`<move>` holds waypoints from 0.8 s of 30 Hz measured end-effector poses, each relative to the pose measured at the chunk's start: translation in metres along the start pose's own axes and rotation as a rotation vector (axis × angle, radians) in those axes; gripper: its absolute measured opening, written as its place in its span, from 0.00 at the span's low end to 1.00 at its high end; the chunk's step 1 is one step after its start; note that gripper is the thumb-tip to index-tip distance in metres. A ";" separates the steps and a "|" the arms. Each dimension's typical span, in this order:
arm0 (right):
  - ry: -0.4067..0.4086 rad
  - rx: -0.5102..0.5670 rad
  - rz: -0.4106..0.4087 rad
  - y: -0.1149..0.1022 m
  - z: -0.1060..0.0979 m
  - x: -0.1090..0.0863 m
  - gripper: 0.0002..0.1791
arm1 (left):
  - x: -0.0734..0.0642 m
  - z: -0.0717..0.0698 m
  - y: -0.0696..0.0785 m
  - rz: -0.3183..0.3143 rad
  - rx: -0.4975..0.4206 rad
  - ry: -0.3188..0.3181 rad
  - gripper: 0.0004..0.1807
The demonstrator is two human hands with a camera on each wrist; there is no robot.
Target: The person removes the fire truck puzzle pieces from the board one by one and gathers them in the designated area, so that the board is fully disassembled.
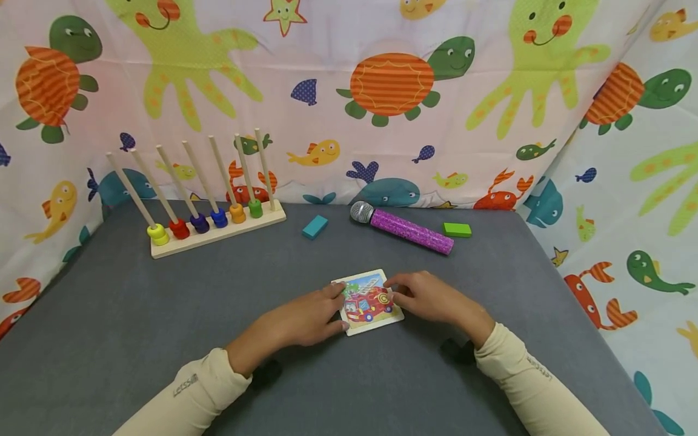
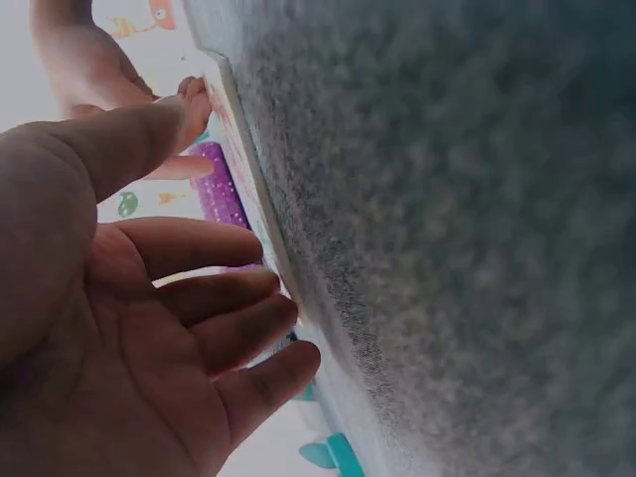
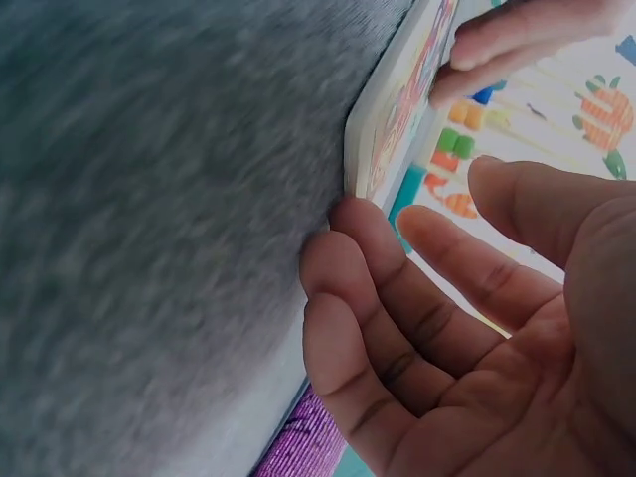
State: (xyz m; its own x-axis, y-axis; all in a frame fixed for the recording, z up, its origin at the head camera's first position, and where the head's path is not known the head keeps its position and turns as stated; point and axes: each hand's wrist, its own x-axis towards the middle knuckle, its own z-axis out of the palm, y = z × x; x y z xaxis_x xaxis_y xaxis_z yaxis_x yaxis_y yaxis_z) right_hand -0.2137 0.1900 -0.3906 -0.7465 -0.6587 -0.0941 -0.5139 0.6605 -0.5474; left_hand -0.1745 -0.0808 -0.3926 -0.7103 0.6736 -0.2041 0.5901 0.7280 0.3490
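Observation:
A flat, pale-edged square board (image 1: 366,312) with a red cartoon fire truck printed on it lies on the grey table, slightly turned. At its left side my left hand (image 1: 311,316) touches it, fingers near the upper left edge and thumb by the lower left corner. From the right, my right hand (image 1: 431,297) reaches the board's right edge with its fingertips. In the left wrist view, the fingers (image 2: 229,298) are loosely extended along the board's edge. Softly bent fingers (image 3: 368,288) meet the board's corner in the right wrist view. Neither hand is curled round the board.
Behind the board lie a teal block (image 1: 315,227), a purple glitter microphone (image 1: 409,230) and a green block (image 1: 457,230). A wooden peg stand (image 1: 218,236) with coloured rings stands at the back left. A patterned cloth (image 1: 327,121) hangs along the table's back edge.

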 end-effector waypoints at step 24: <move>0.117 -0.154 -0.152 -0.019 0.004 0.012 0.12 | -0.004 -0.002 -0.003 0.213 -0.008 -0.023 0.15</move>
State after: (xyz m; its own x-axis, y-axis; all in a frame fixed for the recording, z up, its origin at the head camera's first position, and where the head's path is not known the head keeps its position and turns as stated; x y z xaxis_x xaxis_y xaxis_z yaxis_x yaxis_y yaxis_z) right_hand -0.2108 0.1678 -0.3846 -0.6953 -0.7140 0.0818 -0.6753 0.6103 -0.4141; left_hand -0.1739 -0.0862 -0.3914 -0.5605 0.8152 -0.1456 0.7232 0.5676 0.3935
